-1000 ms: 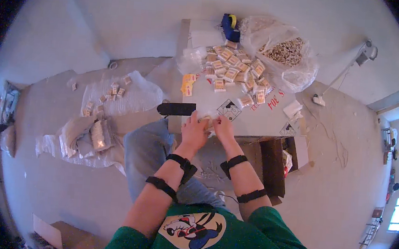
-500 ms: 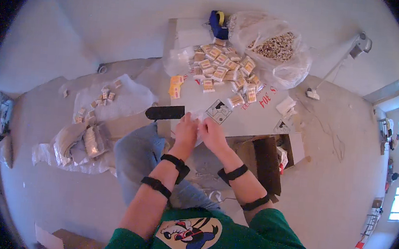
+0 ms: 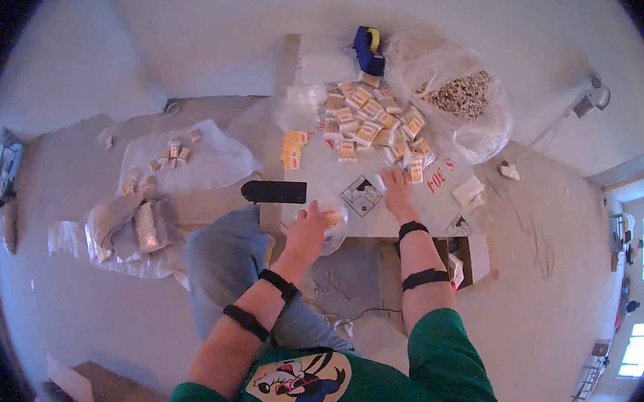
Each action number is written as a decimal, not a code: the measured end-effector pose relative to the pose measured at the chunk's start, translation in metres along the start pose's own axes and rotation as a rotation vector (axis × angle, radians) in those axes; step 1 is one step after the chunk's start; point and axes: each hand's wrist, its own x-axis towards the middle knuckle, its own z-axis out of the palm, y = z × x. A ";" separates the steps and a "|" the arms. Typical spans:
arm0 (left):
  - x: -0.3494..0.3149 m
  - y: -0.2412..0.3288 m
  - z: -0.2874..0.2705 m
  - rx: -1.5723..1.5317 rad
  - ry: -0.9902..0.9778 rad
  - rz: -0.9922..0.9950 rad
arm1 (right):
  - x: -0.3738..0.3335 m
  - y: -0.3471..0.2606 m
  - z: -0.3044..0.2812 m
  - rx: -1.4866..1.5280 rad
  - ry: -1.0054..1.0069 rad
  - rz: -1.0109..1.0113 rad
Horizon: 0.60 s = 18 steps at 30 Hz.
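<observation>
My left hand (image 3: 308, 229) is at the near edge of the table, its fingers bent around the opening of a clear plastic bag (image 3: 336, 236). What lies inside the bag is hard to make out. To the right, my right hand (image 3: 399, 196) reaches forward over the tabletop with its fingers stretched out, close to the nearest small packets. These packets (image 3: 369, 133) are clear, hold slim tan sticks, and carry yellow-and-red labels; they form a loose heap beyond my hands. Yellow cards (image 3: 293, 149) lie left of the heap.
A large clear sack (image 3: 485, 140) of loose brown-and-white pieces stands at the far right beside a blue tape dispenser (image 3: 368, 52). A black strip (image 3: 275, 191) juts over the table's left edge. An open carton (image 3: 476, 258) sits below the right edge; bubble wrap (image 3: 211, 163) lies left.
My hands were together at the plastic bag. My right hand has left it and moved forward and right to the packets; my left hand stays with the bag, which now looks more spread.
</observation>
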 end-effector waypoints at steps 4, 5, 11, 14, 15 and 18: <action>-0.006 -0.011 0.001 -0.022 0.079 -0.028 | 0.003 -0.034 -0.022 -0.038 -0.254 0.015; -0.005 -0.012 0.001 -0.040 0.088 -0.036 | -0.001 -0.036 -0.020 -0.072 -0.236 -0.006; -0.008 -0.016 0.014 -0.285 0.215 0.008 | -0.018 -0.027 -0.031 0.176 -0.094 0.153; -0.025 -0.018 0.002 -0.249 0.230 -0.086 | -0.030 -0.093 -0.092 1.019 0.008 0.432; -0.030 -0.018 -0.001 -0.243 0.233 -0.096 | -0.036 -0.120 -0.119 1.083 -0.085 0.368; -0.025 -0.018 0.008 -0.272 0.205 -0.142 | -0.064 -0.162 -0.147 1.093 -0.264 0.108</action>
